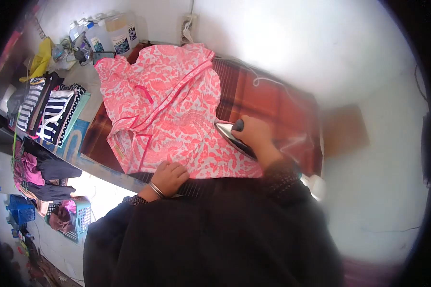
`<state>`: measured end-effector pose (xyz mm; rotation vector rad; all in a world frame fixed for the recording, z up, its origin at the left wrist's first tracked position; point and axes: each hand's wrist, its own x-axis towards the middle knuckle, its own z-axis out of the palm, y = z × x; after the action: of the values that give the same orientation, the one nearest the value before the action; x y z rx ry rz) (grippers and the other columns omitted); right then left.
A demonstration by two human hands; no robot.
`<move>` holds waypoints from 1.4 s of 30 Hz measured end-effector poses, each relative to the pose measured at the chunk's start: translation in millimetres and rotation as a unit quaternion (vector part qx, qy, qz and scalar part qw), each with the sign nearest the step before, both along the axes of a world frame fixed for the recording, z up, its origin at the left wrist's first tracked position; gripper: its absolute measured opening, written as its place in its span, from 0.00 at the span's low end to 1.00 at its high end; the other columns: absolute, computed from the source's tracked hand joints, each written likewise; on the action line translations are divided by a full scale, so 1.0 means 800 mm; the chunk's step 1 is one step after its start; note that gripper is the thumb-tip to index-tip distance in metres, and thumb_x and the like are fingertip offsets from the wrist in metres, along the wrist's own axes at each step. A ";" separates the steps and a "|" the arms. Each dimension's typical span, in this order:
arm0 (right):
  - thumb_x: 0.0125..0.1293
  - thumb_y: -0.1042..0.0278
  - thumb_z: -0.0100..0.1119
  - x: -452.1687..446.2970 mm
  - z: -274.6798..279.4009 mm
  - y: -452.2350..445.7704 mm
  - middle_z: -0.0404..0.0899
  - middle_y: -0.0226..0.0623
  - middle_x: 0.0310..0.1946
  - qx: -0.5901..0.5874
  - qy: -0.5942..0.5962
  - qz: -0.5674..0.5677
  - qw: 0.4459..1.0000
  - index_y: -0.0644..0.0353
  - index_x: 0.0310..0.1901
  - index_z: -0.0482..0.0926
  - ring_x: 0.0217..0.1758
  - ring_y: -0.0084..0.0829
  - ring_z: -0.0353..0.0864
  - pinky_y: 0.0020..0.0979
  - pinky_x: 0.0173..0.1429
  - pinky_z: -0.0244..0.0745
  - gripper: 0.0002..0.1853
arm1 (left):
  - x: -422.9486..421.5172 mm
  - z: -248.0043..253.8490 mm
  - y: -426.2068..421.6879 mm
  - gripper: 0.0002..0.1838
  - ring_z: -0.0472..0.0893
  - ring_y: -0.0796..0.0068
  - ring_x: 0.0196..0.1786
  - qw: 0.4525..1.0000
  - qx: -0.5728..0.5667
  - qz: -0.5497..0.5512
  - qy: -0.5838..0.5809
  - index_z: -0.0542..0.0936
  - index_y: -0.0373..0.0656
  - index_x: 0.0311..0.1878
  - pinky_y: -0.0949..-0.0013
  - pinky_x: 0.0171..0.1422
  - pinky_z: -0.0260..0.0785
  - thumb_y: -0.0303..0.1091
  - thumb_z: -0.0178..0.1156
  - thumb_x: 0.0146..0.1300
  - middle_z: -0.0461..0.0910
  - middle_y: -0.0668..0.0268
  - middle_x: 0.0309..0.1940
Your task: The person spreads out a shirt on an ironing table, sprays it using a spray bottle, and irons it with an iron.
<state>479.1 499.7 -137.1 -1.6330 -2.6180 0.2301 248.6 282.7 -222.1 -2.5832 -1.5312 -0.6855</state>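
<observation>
Two hands on one shirt. The fingers of the right hand (255, 135) are clamped around the handle of one iron (231, 136), at the shirt's right edge. The iron's tip points away and to the left; its long axis runs diagonally from there to the heel, nearer the wearer and to the right. The fingers of the left hand (169, 181) lie flat and close together on the shirt's near edge, with silver bangles (157, 190) at the wrist.

The shirt (177, 105), pink and white, spreads between the two sets of fingers and well beyond them; which way its top points is hard to tell. Beneath it, and beyond the right fingers, is one checked cloth (268, 98) on the worktop (90, 81).

Far left of the left fingers are folded clothes (57, 112), their number unclear. Past the shirt's far left corner stand at least three bottles (121, 37). One socket (189, 27) is on the wall, straight beyond the shirt. Below the worktop, left of the left fingers, are two baskets: one teal (85, 215), one blue (21, 209).
</observation>
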 end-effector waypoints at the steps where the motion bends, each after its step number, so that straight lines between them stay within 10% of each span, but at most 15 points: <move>1: 0.52 0.49 0.61 -0.003 0.000 -0.001 0.83 0.42 0.38 -0.006 -0.009 -0.004 1.000 0.53 0.39 0.80 0.44 0.43 0.82 0.43 0.48 0.74 0.18 | -0.001 0.003 0.003 0.07 0.76 0.72 0.44 1.000 -0.013 -0.002 0.004 0.76 0.51 0.36 0.62 0.48 0.63 0.37 0.55 0.53 0.76 0.72 0.37; 14: 0.52 0.46 0.61 -0.006 0.009 -0.006 0.82 0.42 0.42 -0.016 -0.002 -0.046 0.999 0.53 0.41 0.80 0.47 0.44 0.81 0.42 0.51 0.74 0.21 | -0.046 0.014 -0.011 0.11 0.78 0.61 0.42 0.984 -0.143 0.108 -0.006 0.79 0.47 0.41 0.57 0.43 0.69 0.39 0.59 0.57 0.79 0.64 0.38; 24: 0.50 0.42 0.66 -0.023 0.024 -0.135 0.83 0.40 0.34 -0.127 -0.066 0.079 0.987 0.50 0.40 0.81 0.42 0.43 0.82 0.44 0.45 0.75 0.22 | -0.124 0.005 -0.064 0.23 0.76 0.52 0.49 0.957 0.057 0.264 -0.104 0.77 0.42 0.51 0.54 0.54 0.66 0.42 0.62 0.54 0.77 0.56 0.47; 32: 0.54 0.51 0.66 -0.023 -0.016 -0.030 0.82 0.44 0.38 0.003 0.063 -0.187 0.980 0.54 0.44 0.78 0.45 0.43 0.82 0.43 0.48 0.74 0.20 | -0.175 -0.016 -0.090 0.29 0.73 0.59 0.52 0.972 -0.003 0.226 -0.071 0.77 0.44 0.51 0.55 0.56 0.57 0.55 0.63 0.51 0.76 0.61 0.47; 42: 0.64 0.55 0.56 -0.073 0.001 -0.064 0.76 0.39 0.34 -0.407 0.181 -0.303 0.843 0.54 0.59 0.62 0.28 0.33 0.80 0.38 0.28 0.79 0.25 | -0.221 -0.019 -0.071 0.11 0.74 0.65 0.52 0.991 -0.021 0.042 -0.124 0.78 0.48 0.35 0.54 0.58 0.57 0.40 0.65 0.52 0.77 0.69 0.43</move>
<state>421.0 448.7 -136.5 -2.2158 -1.6494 1.5741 71.6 225.6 -237.4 -2.5232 -1.7286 -1.0065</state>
